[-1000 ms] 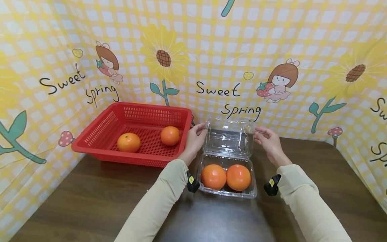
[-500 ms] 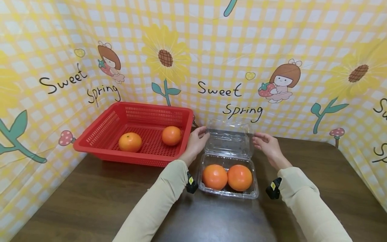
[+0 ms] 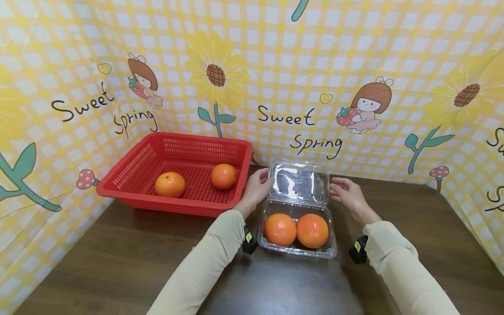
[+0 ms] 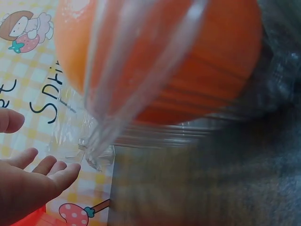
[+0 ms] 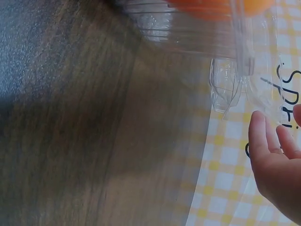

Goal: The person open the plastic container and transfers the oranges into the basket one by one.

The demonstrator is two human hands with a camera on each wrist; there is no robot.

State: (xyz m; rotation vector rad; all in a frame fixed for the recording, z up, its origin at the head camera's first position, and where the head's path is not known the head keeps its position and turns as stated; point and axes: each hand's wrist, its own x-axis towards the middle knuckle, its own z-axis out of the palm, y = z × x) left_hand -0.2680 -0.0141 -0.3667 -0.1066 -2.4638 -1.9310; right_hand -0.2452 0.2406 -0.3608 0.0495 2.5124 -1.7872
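A clear plastic clamshell box (image 3: 331, 253) lies on the table with its lid (image 3: 300, 181) raised and leaning back. Two oranges, a left one (image 3: 280, 229) and a right one (image 3: 312, 230), sit side by side in its base. My left hand (image 3: 255, 189) is at the lid's left edge, thumb and fingers apart in the left wrist view; whether a fingertip touches the plastic I cannot tell. On the other side, my right hand (image 3: 349, 197) stands just off the lid's right edge, its fingers (image 5: 257, 134) loosely extended with nothing held.
A red perforated basket (image 3: 157, 203) stands left of the box, close to my left hand. It contains two more oranges, one nearer (image 3: 170, 184) and one near its right wall (image 3: 223, 176). A yellow checked cloth (image 3: 275, 65) hangs behind the brown table (image 3: 130, 262).
The lid's upper edge has sunk slightly and its reflections have shifted. Both hands have come down a little with it, and the right fingers have moved off its edge. The oranges stay put.
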